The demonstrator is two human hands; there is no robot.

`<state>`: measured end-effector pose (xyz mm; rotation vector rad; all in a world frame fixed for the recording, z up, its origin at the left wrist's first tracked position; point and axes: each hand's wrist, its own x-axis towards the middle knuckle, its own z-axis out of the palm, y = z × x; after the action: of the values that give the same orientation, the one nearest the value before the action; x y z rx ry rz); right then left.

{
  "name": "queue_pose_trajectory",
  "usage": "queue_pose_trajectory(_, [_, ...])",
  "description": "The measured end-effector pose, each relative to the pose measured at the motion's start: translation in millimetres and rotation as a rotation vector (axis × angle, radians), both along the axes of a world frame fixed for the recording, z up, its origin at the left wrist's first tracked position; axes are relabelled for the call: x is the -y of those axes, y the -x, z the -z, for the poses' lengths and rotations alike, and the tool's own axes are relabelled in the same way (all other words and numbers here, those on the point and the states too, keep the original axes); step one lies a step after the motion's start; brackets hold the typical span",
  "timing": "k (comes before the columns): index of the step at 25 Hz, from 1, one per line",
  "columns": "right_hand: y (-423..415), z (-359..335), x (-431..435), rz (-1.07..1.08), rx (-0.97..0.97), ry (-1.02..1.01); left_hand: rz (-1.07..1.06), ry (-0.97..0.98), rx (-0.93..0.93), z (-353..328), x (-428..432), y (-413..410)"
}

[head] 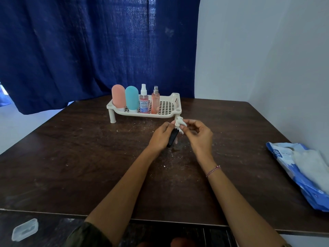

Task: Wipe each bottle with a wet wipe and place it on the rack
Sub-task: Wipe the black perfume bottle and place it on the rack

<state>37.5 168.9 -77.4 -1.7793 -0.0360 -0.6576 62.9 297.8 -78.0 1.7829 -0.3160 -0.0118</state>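
Dark wood-grain desk [89, 157], matt and dusty; cream perforated plastic rack [167, 106]; glossy plastic wipe packet [284, 157]; blue woven cloth curtain [89, 41].

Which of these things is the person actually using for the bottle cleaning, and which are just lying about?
Part of the job:
left hand holding the black bottle
right hand with the wet wipe
rack with four bottles standing in it
wipes pack

Just lying about:
clear plastic lid
blue curtain

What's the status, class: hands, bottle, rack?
Left hand holding black bottle. Right hand wiping its top with wipe. Four bottles on rack; right end free.
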Motion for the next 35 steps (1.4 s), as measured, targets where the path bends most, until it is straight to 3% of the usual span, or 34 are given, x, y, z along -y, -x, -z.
queue_pose_trajectory(6, [0.6, -2.5, 2.7, 0.062, 0.021, -0.075, -0.022, 0.187, -0.179, -7.0, 1.3, -2.2])
queue_pose_trajectory(11, [8.1, -1.9, -6.8, -0.052, 0.134, 0.217, -0.023, 0.325, -0.223, -3.8, 0.8, -5.7])
queue_pose_trajectory(18, [13.1, 3.1, -17.4, -0.313, 0.257, 0.458, -0.150, 0.754, -0.424, -13.4, -9.1, -8.6])
queue_pose_trajectory(20, [13.7, 1.2, -15.4, -0.308, 0.249, 0.459, -0.096, 0.719, -0.428, -15.2, -8.9, -5.0])
queue_pose_trajectory(24, [13.7, -6.1, -3.2, -0.023, 0.249, 0.337, 0.040, 0.430, -0.333, -12.9, -0.7, 4.0])
queue_pose_trajectory(27, [13.3, -7.0, -0.9, 0.055, 0.241, 0.357, 0.071, 0.359, -0.283, -8.4, 1.6, 1.5])
queue_pose_trajectory(32, [15.4, -2.6, -15.8, -0.023, 0.281, 0.585, -0.042, 0.571, -0.347, -8.9, -4.0, -4.3])
queue_pose_trajectory(35, [15.0, -0.3, -15.5, -0.226, 0.302, 0.612, -0.125, 0.689, -0.365, -7.4, -8.8, -11.2])
